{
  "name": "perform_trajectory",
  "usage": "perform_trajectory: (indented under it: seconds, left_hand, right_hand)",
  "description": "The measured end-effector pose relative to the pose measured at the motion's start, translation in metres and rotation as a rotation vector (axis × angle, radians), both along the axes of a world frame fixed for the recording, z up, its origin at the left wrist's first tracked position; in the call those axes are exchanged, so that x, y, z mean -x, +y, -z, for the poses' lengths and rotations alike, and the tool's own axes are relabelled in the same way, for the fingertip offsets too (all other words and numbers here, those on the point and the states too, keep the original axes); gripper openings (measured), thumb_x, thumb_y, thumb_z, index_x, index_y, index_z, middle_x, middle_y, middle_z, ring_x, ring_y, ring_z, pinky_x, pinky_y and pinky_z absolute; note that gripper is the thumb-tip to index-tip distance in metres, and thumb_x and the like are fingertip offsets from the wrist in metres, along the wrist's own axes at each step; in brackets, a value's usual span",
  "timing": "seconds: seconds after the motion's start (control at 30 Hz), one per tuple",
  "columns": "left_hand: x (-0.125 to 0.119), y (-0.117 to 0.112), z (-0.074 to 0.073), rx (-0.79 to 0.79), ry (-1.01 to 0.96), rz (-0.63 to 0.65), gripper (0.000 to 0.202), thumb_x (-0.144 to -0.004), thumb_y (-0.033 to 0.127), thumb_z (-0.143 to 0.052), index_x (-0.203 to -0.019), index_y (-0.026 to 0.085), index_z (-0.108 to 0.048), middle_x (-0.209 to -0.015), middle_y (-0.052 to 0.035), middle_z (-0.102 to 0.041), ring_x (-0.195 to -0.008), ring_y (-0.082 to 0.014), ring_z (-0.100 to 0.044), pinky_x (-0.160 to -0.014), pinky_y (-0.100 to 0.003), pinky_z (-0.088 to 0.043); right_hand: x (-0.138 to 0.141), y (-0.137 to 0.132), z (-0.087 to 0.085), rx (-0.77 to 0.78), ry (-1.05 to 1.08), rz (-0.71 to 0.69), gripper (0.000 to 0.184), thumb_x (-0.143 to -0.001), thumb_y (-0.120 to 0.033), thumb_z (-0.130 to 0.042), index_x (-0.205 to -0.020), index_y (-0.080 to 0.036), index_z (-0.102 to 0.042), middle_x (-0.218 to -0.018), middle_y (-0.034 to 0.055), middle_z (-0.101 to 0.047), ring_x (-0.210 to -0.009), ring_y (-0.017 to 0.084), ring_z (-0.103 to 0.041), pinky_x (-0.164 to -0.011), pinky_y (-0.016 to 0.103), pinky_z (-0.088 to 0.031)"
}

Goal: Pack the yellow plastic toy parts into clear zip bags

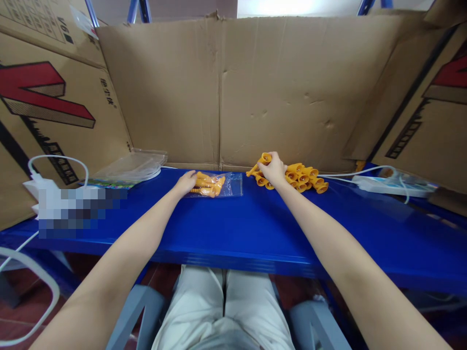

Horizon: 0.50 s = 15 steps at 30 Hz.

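My left hand (187,183) is closed on the left end of a clear plastic bag (235,184), which lies flat on the blue table. Inside the bag are several yellow horn-shaped pieces (209,185). My right hand (274,170) grips a yellow plastic horn (265,158) with a flared, cup-like end and a narrow stem pointing left. Right beneath and beside that hand is a pile of similar yellow horns (302,178), most with their wide ends facing me. My fingers hide part of the pile and the bag's left edge.
Cardboard (292,92) walls in the blue table (233,228) at the back and sides. Clear plastic bags (131,165) are stacked at the left, near a white device with a cable (60,156). A white power strip (394,186) with cords lies at the right.
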<state>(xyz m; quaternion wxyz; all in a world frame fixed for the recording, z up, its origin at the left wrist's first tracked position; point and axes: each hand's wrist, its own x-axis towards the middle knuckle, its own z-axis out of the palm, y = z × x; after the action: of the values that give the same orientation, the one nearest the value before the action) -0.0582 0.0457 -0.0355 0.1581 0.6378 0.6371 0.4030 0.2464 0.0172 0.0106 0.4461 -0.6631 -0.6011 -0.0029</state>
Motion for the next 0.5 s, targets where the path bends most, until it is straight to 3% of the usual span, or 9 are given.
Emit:
perform_trajectory:
  seconds: [0.23,0.37,0.5]
  left_hand:
    - [0.000,0.001,0.001,0.006,-0.026,0.005,0.049,-0.085,0.027,-0.044,-0.129,0.009,-0.055,-0.139,-0.0148,-0.051,-0.131,-0.0245,-0.045,-0.110,-0.032,-0.030]
    - [0.002,0.005,0.003,0.005,-0.050,0.016,0.048,-0.084,0.026,-0.047,-0.128,0.010,-0.056,-0.139,-0.0142,-0.051,-0.130,-0.0243,-0.046,-0.110,-0.031,-0.029]
    - [0.002,0.008,0.006,-0.007,-0.049,0.039,0.047,-0.084,0.023,-0.044,-0.126,0.009,-0.057,-0.139,-0.0159,-0.050,-0.130,-0.0238,-0.045,-0.110,-0.032,-0.030]
  right_hand:
    - [0.015,0.011,-0.004,-0.163,0.405,-0.269,0.034,-0.078,-0.031,-0.058,-0.108,-0.015,-0.051,-0.108,0.0122,-0.064,-0.097,0.019,-0.062,-0.084,0.031,-0.046]
    - [0.025,0.008,-0.004,-0.083,0.511,-0.439,0.033,-0.079,-0.031,-0.062,-0.107,-0.017,-0.050,-0.110,0.0096,-0.062,-0.072,0.012,-0.065,-0.067,0.026,-0.051]
    - [0.029,-0.004,-0.004,0.120,0.329,-0.576,0.030,-0.075,-0.029,-0.070,-0.099,-0.017,-0.056,-0.095,0.0060,-0.066,-0.051,0.008,-0.058,-0.053,0.024,-0.049]
